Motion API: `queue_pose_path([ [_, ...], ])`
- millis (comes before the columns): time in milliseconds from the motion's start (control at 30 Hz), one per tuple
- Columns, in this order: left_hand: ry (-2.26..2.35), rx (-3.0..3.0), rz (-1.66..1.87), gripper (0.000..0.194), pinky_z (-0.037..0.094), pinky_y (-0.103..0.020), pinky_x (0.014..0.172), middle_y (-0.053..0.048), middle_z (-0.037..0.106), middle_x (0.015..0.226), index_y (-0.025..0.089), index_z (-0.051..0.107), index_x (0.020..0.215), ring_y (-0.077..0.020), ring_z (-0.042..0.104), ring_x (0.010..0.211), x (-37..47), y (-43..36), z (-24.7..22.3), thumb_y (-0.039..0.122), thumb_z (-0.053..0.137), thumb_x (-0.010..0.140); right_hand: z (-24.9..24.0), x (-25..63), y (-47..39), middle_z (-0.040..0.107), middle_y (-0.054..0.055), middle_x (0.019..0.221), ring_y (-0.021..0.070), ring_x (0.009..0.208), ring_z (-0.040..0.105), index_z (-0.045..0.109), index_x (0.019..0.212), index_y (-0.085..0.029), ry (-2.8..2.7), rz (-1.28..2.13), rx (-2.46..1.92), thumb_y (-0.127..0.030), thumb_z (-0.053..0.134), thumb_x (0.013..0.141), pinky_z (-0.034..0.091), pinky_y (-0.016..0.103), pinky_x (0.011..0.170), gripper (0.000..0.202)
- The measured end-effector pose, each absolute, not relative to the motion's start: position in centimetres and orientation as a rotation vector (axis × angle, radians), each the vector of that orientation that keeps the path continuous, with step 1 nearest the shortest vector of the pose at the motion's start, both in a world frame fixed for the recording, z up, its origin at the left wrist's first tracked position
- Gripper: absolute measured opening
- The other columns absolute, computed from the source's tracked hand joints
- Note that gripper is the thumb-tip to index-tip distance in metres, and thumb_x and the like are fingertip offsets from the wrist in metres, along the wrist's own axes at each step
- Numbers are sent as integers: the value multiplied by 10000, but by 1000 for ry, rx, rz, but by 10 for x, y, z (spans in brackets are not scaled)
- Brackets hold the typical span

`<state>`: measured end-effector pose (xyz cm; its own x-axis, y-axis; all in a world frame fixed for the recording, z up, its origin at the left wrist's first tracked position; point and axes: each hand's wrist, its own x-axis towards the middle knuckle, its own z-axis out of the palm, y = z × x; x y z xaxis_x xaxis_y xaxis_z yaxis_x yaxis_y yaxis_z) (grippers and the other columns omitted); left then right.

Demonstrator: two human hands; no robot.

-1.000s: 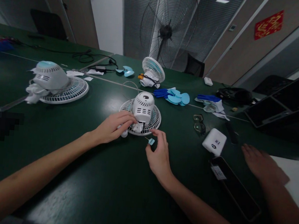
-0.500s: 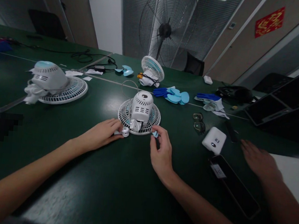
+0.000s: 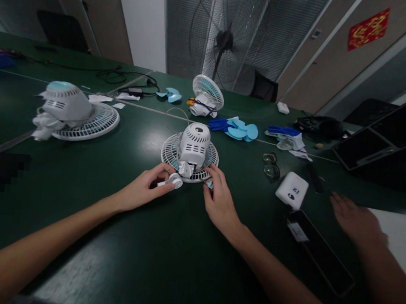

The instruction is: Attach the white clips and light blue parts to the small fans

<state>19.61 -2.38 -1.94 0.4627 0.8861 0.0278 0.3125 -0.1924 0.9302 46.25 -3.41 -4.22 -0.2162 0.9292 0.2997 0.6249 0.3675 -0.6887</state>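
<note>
A small fan [image 3: 194, 146] with a white motor housing lies face down on its round grille in front of me. At its near left edge, my left hand [image 3: 151, 185] pinches a white plastic part with a round, ring-like end [image 3: 177, 181]. My right hand [image 3: 220, 198] is at the near right edge of the grille, fingertips closed on a small light-blue piece [image 3: 209, 184] with a thin dark shaft pointing toward the fan's base. The exact kind of that piece is too small to make out. Part of it is hidden by my fingers.
Another face-down fan [image 3: 69, 108] lies left; a third fan [image 3: 207, 96] stands behind. Blue fan blades [image 3: 241, 130], gloves [image 3: 284, 131], glasses [image 3: 271, 165], a white box [image 3: 292, 190] and a black phone-like slab [image 3: 322, 250] lie around. Another person's hand [image 3: 354, 218] rests at right.
My left hand has shifted slightly right and tilted the white part, showing its round end more. My right fingers have moved up against the grille's edge. The other person's hand has shifted slightly.
</note>
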Motion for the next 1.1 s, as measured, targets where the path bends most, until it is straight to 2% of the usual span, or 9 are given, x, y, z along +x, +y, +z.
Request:
queue_pose_path([
  [133, 1059, 1683, 858, 355, 434, -257, 646, -2, 674, 893, 219, 465, 1177, -145, 584, 721, 200, -26, -28, 443, 659, 982, -41, 460, -37, 545, 131, 1439, 284, 1289, 613, 502, 1445, -236, -1982, 539, -1308, -135, 526, 995, 545, 514, 1113, 461],
  [233, 1172, 1598, 1030, 331, 379, -226, 565, 38, 610, 813, 229, 445, 1102, -102, 510, 599, 201, -25, -34, 442, 668, 980, -42, 458, -40, 616, 119, 1330, 278, 1215, 643, 538, 1415, -231, -2059, 515, -1262, -126, 531, 1000, 568, 514, 1071, 428],
  [467, 1225, 1602, 1319, 328, 294, -211, 481, 70, 520, 666, 233, 468, 1150, -97, 421, 501, 195, -30, -32, 401, 673, 957, -41, 456, -42, 604, 128, 1335, 276, 1194, 637, 524, 1474, -232, -2104, 472, -1235, -110, 496, 1021, 580, 512, 1041, 470],
  [700, 1515, 1822, 1328, 213, 350, -214, 495, 42, 606, 723, 207, 524, 1006, -100, 481, 514, 197, -30, -31, 361, 658, 947, -45, 457, -41, 607, 108, 1320, 275, 1190, 636, 512, 1491, -267, -2133, 450, -1218, -106, 517, 1006, 584, 509, 1033, 511],
  [867, 1621, 1920, 1333, 221, 364, -226, 525, 57, 537, 678, 207, 510, 916, -102, 471, 524, 195, -29, -30, 384, 634, 964, -46, 456, -42, 601, 106, 1314, 263, 1162, 643, 502, 1503, -258, -2143, 434, -1248, -108, 510, 1008, 596, 483, 1006, 518],
  [1000, 1595, 1951, 1219, 235, 388, -235, 542, 46, 589, 724, 212, 508, 979, -111, 501, 531, 195, -27, -31, 418, 621, 971, -43, 457, -42, 594, 107, 1328, 263, 1151, 649, 508, 1498, -258, -2140, 457, -1270, -121, 514, 1011, 607, 468, 985, 506],
  [1100, 1533, 1868, 1175, 308, 431, -243, 561, 8, 673, 862, 216, 481, 1153, -127, 565, 575, 196, -25, -33, 433, 617, 983, -41, 457, -43, 579, 112, 1359, 262, 1148, 654, 511, 1493, -243, -2123, 476, -1291, -132, 522, 1014, 612, 467, 985, 492],
])
